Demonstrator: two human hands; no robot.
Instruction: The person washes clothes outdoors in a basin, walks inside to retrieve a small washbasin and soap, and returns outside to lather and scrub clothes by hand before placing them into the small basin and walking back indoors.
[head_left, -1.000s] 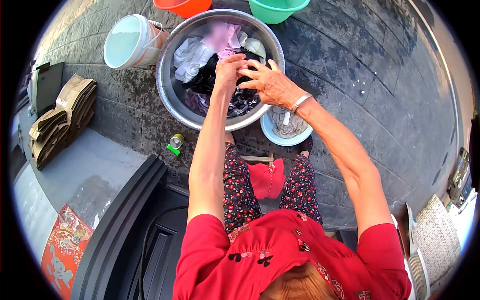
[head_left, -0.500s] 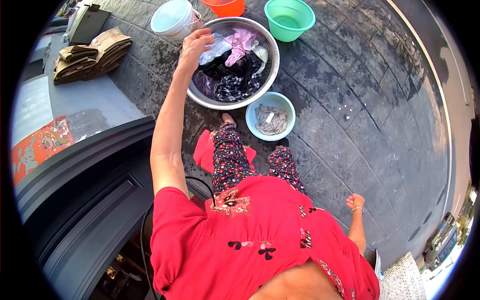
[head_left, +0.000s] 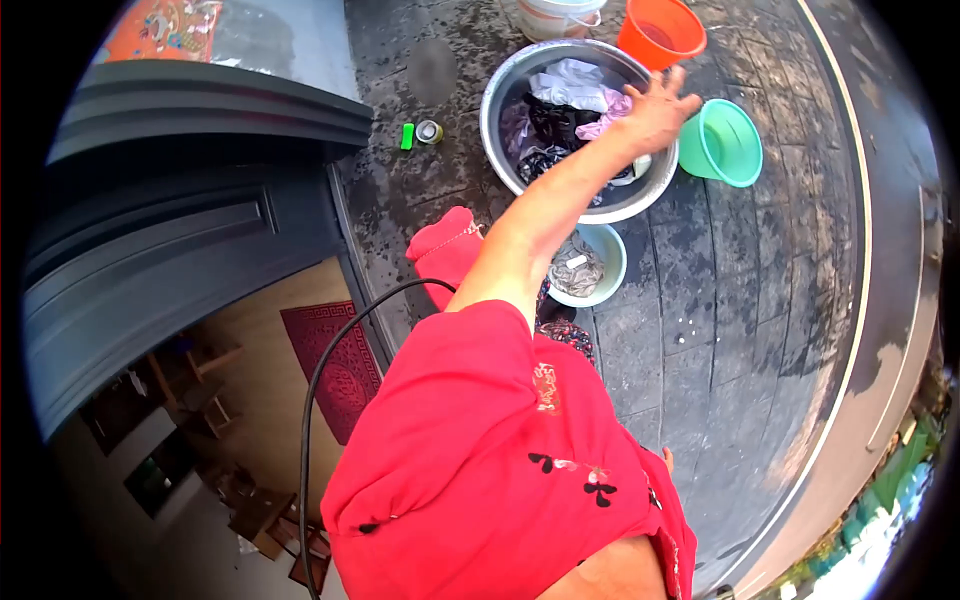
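Above the right rim of the large metal basin (head_left: 498,150), my left hand (head_left: 655,112) reaches out with fingers spread and nothing held. Wet clothes lie in that basin: a pale cloth (head_left: 570,84), a pink cloth (head_left: 603,122) partly behind my hand, and a black cloth (head_left: 550,122). A small light-blue basin (head_left: 617,268) with a grey cloth (head_left: 580,278) and a white bar on it stands just below, partly behind my forearm. Of my right hand (head_left: 668,458) only a sliver shows past the red shirt; its fingers are hidden.
An orange bucket (head_left: 664,32) and a green basin (head_left: 732,143) stand beyond my hand, near a white bucket (head_left: 556,16). A round tin (head_left: 429,132) and a green object (head_left: 407,136) are on the paving. An open doorway with a red mat (head_left: 330,365) is at left.
The view has turned toward the doorway. My left hand has moved from the metal basin's left rim across to its right side, its fingers spreading. My right hand is now mostly hidden.
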